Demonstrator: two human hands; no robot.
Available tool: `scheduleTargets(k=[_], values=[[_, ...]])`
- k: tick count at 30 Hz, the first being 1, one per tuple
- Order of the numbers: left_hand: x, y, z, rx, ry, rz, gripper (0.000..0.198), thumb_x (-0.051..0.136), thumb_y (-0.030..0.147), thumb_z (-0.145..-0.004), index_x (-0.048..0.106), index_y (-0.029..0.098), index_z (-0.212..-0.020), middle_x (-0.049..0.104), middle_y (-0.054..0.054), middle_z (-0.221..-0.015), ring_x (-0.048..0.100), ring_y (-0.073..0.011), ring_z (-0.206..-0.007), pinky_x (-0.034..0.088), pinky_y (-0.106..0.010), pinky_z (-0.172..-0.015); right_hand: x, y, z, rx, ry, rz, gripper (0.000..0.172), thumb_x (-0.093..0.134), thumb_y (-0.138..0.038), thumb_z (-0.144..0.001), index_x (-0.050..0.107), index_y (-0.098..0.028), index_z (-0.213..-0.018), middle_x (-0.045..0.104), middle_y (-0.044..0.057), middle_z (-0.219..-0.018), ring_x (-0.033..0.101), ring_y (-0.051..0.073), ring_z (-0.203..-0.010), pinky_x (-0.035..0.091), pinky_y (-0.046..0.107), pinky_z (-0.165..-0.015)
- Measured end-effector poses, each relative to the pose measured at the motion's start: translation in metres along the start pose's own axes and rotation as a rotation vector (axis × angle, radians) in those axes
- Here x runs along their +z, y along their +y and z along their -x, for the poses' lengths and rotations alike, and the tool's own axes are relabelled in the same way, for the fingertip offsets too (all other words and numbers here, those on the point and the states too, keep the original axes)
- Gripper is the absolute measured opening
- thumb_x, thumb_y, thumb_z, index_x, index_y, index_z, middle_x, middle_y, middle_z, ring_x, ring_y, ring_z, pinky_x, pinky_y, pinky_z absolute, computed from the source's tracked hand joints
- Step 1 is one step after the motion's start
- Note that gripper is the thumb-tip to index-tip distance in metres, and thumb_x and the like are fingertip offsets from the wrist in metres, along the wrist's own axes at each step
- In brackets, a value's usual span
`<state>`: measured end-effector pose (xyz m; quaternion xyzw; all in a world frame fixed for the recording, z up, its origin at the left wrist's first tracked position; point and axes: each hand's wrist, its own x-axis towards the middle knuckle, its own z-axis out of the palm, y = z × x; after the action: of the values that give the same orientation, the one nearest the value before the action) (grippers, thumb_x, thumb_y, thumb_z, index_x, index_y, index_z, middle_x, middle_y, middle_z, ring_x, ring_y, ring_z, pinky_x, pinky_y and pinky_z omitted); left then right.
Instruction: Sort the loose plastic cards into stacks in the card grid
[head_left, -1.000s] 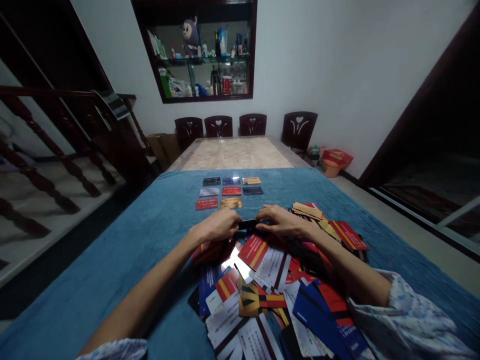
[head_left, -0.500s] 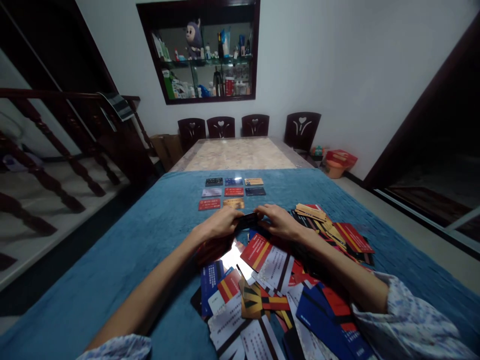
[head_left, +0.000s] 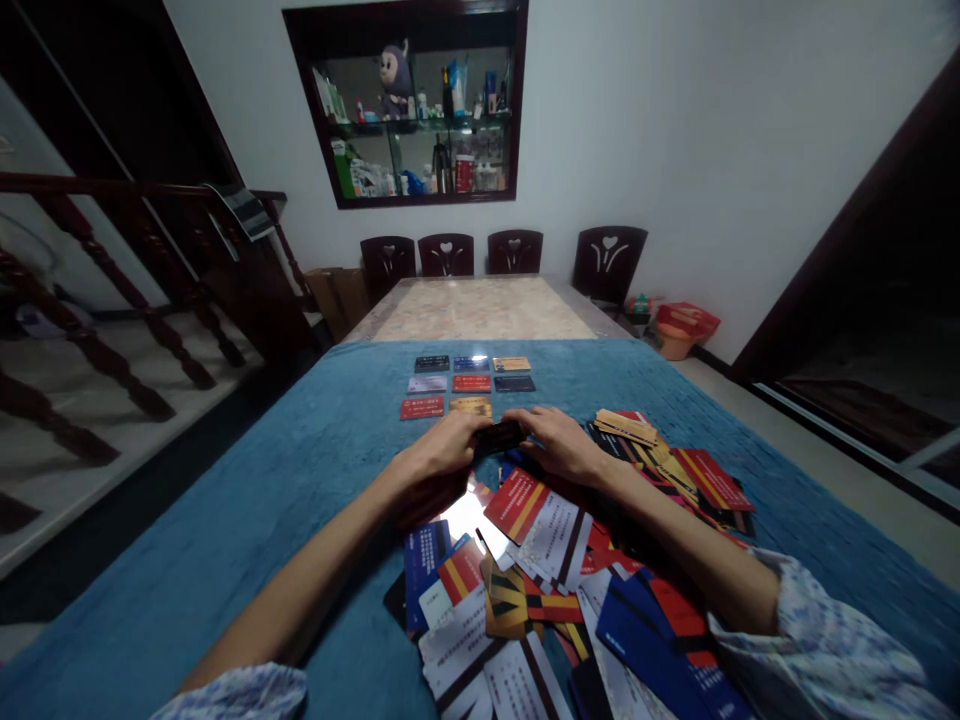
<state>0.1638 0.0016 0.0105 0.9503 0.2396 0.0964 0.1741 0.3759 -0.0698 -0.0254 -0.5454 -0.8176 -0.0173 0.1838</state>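
At frame centre, a dark card is gripped at both ends: left hand and right hand, fingers curled shut on it. It is held over the blue cloth, between the laid-out rows of cards above and the loose heap below.

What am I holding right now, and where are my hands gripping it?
A dark card, held between both hands: the left hand grips its left end and the right hand its right end.
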Motion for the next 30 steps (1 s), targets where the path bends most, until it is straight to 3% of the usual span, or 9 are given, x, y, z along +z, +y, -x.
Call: scheduleTargets(k=[8,16,25,30], values=[[0.001,-0.004,-0.005,-0.069,0.199,0.035,0.034,0.050,0.000,-0.069,0.070,0.015,-0.093,0.073,-0.005,-0.097,0.064,-0.0216,-0.095,0.048,-0.029,-0.084,0.003,0.005,0.001,-0.031,0.091,-0.003,0.051,0.064,-0.015,-0.082,0.050,-0.017,-0.131,0.067,0.012,-0.113,0.060,0.025,-0.102,0.039,0.036,-0.086],[0.002,-0.004,-0.005,-0.056,0.236,0.072,0.029,0.050,0.001,-0.071,0.068,0.014,-0.091,0.072,-0.004,-0.089,0.065,-0.0186,-0.086,0.047,-0.026,-0.080,0.006,0.004,0.001,-0.050,0.196,0.155,0.042,0.063,-0.016,-0.083,0.053,-0.014,-0.124,0.062,0.016,-0.113,0.056,0.029,-0.104,0.039,0.038,-0.086],[0.003,-0.007,-0.004,-0.132,0.304,0.032,0.033,0.053,0.005,-0.078,0.059,0.017,-0.108,0.071,-0.005,-0.098,0.066,-0.0193,-0.091,0.049,-0.030,-0.085,-0.001,0.001,0.002,-0.106,0.263,0.187,0.035,0.059,-0.015,-0.084,0.057,-0.013,-0.119,0.059,0.017,-0.115,0.051,0.030,-0.104,0.043,0.040,-0.085],[0.008,-0.012,-0.004,-0.041,0.336,-0.012,0.031,0.053,0.002,-0.075,0.057,0.016,-0.103,0.067,-0.007,-0.101,0.063,-0.0207,-0.094,0.050,-0.034,-0.087,0.002,0.004,0.002,-0.165,0.384,0.149,0.035,0.060,-0.017,-0.085,0.057,-0.013,-0.119,0.057,0.017,-0.115,0.050,0.030,-0.106,0.047,0.043,-0.086]])
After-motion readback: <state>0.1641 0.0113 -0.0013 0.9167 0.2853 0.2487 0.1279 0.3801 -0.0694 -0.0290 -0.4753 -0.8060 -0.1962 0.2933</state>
